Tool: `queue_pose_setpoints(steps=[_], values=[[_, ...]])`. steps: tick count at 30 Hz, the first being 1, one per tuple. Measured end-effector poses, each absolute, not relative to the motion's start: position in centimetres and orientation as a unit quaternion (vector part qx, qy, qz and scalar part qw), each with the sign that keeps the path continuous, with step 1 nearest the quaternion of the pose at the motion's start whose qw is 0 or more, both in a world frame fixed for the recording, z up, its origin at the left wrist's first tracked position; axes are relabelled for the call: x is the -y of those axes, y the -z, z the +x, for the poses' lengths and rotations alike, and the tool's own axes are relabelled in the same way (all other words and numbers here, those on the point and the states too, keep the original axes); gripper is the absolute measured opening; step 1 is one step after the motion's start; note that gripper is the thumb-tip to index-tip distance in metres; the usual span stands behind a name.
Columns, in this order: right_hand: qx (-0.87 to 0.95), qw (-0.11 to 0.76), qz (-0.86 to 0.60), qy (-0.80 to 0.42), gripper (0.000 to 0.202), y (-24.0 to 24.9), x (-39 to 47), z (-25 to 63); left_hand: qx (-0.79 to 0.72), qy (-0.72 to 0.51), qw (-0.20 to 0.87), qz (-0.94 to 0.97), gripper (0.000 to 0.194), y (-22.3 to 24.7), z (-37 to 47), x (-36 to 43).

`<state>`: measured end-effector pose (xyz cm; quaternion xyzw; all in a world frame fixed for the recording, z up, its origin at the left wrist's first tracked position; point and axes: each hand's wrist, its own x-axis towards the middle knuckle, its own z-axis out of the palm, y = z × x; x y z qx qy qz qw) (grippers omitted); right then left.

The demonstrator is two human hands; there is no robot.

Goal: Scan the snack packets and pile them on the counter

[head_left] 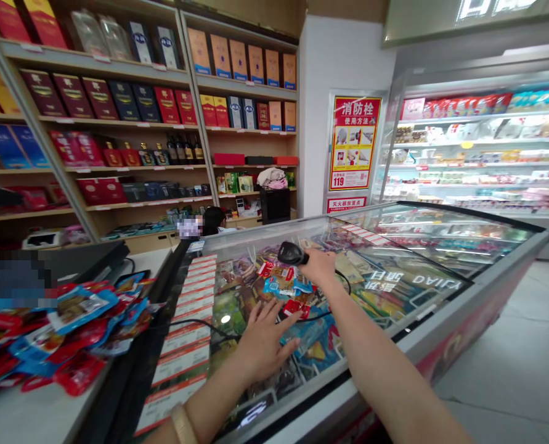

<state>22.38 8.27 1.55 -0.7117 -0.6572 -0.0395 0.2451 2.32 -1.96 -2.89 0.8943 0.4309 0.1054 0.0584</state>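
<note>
My right hand (319, 266) is closed round the handle of a black barcode scanner (292, 253), held above the glass lid of a chest freezer (371, 246). Below the scanner head lie several small red and blue snack packets (281, 283) on the glass. Spread over the lid just this side of them is my left hand (268, 336), fingers apart, with its fingertips close to a red packet (296, 308). I cannot tell whether they touch it. The scanner's black cable (200, 322) runs across the lid beneath my hands.
A heap of red and blue snack packets (71, 327) covers the counter (38, 413) at left. Price labels (182, 345) line the freezer's left side. Behind stand shelves of boxed bottles (158, 105). A person's head (213, 221) shows beyond the freezer. A lit refrigerated case (482, 148) stands back right.
</note>
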Motion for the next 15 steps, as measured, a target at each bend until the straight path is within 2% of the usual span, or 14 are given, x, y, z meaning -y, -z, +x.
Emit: queue_pose_setpoints(steps=[9,15], values=[[0.670,0.253,-0.697,0.041,0.020,-1.5,-8.0,22.0,-0.452,-0.169,0.093,0.871,0.041,3.5,2.9,2.4],[0.666,0.258,-0.699,0.043,0.022,-1.1,-8.4,22.0,-0.447,-0.321,0.189,0.813,0.036,4.3,2.3,1.0]])
